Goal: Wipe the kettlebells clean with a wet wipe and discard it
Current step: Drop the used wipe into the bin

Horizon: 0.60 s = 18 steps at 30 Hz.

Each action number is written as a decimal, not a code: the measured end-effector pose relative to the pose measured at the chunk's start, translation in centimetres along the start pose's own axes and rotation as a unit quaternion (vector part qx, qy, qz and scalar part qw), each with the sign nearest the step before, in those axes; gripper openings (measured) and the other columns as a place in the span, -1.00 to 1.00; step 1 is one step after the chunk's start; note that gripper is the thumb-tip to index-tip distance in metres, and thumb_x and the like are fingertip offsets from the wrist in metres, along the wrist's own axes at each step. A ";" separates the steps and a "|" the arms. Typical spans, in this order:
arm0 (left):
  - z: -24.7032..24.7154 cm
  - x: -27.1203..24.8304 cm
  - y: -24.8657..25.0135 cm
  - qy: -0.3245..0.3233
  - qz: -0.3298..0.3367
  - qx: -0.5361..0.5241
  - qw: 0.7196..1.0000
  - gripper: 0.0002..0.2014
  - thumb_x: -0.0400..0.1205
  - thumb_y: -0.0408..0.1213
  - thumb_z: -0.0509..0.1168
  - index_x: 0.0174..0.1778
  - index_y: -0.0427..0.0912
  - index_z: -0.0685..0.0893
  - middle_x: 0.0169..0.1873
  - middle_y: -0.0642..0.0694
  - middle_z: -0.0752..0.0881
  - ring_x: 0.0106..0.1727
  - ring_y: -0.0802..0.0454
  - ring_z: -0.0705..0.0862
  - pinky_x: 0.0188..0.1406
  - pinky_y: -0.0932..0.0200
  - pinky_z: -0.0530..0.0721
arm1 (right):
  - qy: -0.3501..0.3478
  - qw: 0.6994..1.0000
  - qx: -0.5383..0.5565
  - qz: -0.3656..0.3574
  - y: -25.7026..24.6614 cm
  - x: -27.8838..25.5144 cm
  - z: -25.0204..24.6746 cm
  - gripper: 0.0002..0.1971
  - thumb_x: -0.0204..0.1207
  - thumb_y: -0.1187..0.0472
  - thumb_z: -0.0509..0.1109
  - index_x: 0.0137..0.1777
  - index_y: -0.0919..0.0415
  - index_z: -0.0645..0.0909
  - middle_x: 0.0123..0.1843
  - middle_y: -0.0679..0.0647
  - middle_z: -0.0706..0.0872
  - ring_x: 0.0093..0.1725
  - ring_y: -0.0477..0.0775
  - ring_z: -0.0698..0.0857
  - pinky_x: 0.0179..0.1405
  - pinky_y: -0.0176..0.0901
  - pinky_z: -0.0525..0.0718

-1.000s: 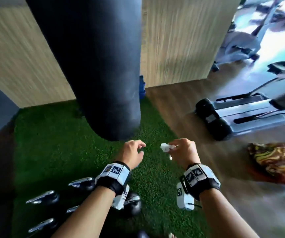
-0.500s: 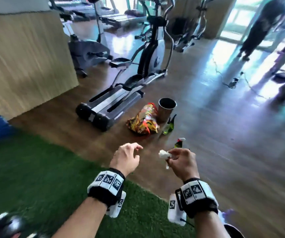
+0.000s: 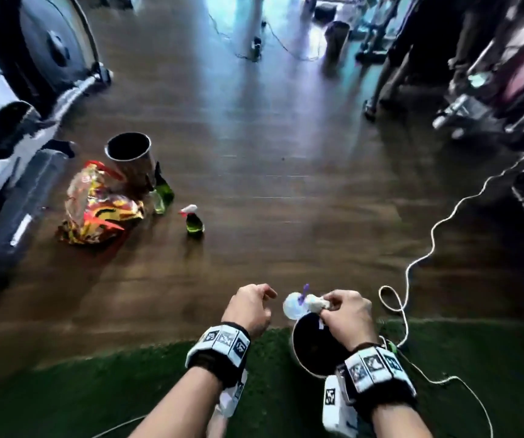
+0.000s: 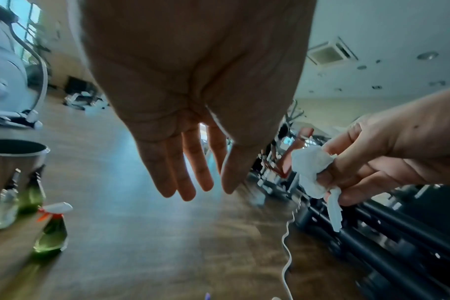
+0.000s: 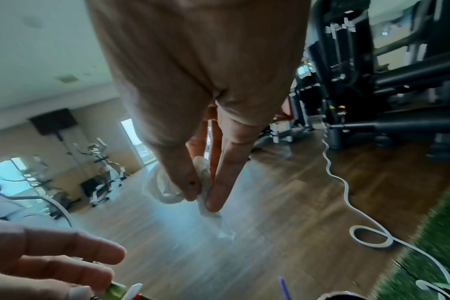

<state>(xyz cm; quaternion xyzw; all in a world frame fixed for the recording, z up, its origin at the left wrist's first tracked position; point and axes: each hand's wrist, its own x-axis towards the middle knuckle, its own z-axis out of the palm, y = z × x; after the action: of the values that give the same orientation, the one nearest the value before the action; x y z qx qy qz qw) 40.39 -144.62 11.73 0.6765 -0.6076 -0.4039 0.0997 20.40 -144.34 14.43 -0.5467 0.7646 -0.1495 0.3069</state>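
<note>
Right hand (image 3: 347,312) pinches the crumpled white wet wipe (image 3: 314,303) between thumb and fingertips, a loose tail of it hanging down; in the left wrist view the wad (image 4: 312,170) sits bunched at the fingertips. Wipe is held over the far rim of a dark round bin (image 3: 309,346) that stands near, at the edge of the green turf (image 3: 96,390). Just beyond the wipe: a clear domed cup lid with a purple straw (image 3: 295,303), partly hidden. Left hand (image 3: 249,308) is empty, fingers relaxed and slightly spread, just left of the wipe, not touching it. Both wrists wear marker bands. No kettlebells in view

Further out on the wood floor (image 3: 270,200), far left: a second cylindrical bin (image 3: 129,156), a crinkled red-yellow bag (image 3: 99,207) beside it, a green bottle (image 3: 162,194), and a green spray bottle (image 3: 194,221) standing apart to the right. White cable (image 3: 425,254) snakes along the right with a loop near the right hand. Gym machines far left and far right, blurred
</note>
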 end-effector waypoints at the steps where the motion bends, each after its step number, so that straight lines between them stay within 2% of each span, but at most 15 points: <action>1: 1.6 2.0 0.3 -0.015 0.004 0.008 1.000 -0.65 0.53 -0.35 0.33 0.18 0.07 0.78 0.13 0.03 0.80 0.15 0.05 0.77 0.23 0.15 0.70 | 0.002 1.000 -0.002 0.020 1.6 1.3 0.4 -0.78 0.30 0.34 0.48 -0.11 0.09 0.86 -0.12 0.06 0.87 -0.03 0.05 0.80 -0.09 -0.38 0.53; 3: 5.3 5.8 0.4 -0.039 0.011 0.021 0.999 -0.64 0.52 -0.36 0.31 0.17 0.06 0.79 0.12 0.00 0.81 0.15 0.02 0.77 0.21 0.14 0.70 | -0.006 0.998 -0.007 0.062 5.3 3.5 1.8 -0.76 0.30 0.36 0.47 -0.09 0.10 0.85 -0.10 0.08 0.87 -0.01 0.08 0.79 -0.10 -0.38 0.50; 8: 15.1 14.4 -1.0 -0.116 0.023 0.065 0.991 -0.66 0.53 -0.34 0.32 0.19 0.02 0.78 0.14 -0.10 0.77 0.19 -0.10 0.76 0.23 0.06 0.68 | -0.010 0.987 0.002 0.163 15.0 9.2 7.1 -0.79 0.31 0.36 0.43 -0.14 0.11 0.84 -0.13 0.12 0.86 -0.01 0.15 0.79 -0.03 -0.19 0.65; 11: 21.2 17.7 -3.0 -0.153 0.007 0.103 0.983 -0.64 0.52 -0.32 0.33 0.20 0.10 0.75 0.12 -0.07 0.74 0.21 -0.11 0.73 0.22 0.09 0.67 | -0.036 0.977 -0.004 0.212 20.3 12.0 10.9 -0.81 0.36 0.32 0.40 -0.14 0.11 0.82 -0.13 0.11 0.84 0.00 0.16 0.76 0.00 -0.20 0.66; 14: 26.6 20.1 -5.1 -0.175 -0.006 0.121 0.977 -0.65 0.54 -0.30 0.35 0.22 0.11 0.74 0.13 -0.07 0.72 0.23 -0.14 0.72 0.20 0.08 0.67 | -0.059 0.972 -0.013 0.225 24.7 14.7 14.6 -0.80 0.37 0.33 0.38 -0.13 0.13 0.81 -0.10 0.12 0.84 0.03 0.16 0.76 0.07 -0.17 0.69; 18: 31.9 22.5 -7.1 -0.197 -0.015 0.129 0.972 -0.60 0.52 -0.36 0.34 0.26 0.05 0.74 0.18 -0.10 0.73 0.25 -0.13 0.71 0.27 0.05 0.67 | -0.078 0.967 -0.033 0.239 29.3 18.0 18.7 -0.80 0.36 0.34 0.39 -0.13 0.09 0.78 -0.08 0.10 0.81 0.03 0.18 0.75 0.04 -0.15 0.69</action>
<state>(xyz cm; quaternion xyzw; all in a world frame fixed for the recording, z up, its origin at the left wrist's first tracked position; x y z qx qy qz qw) 22.88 -151.89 -23.09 0.5995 -0.6521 -0.4493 -0.1163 6.64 -148.53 -21.96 -0.3679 0.8513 -0.0040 0.3740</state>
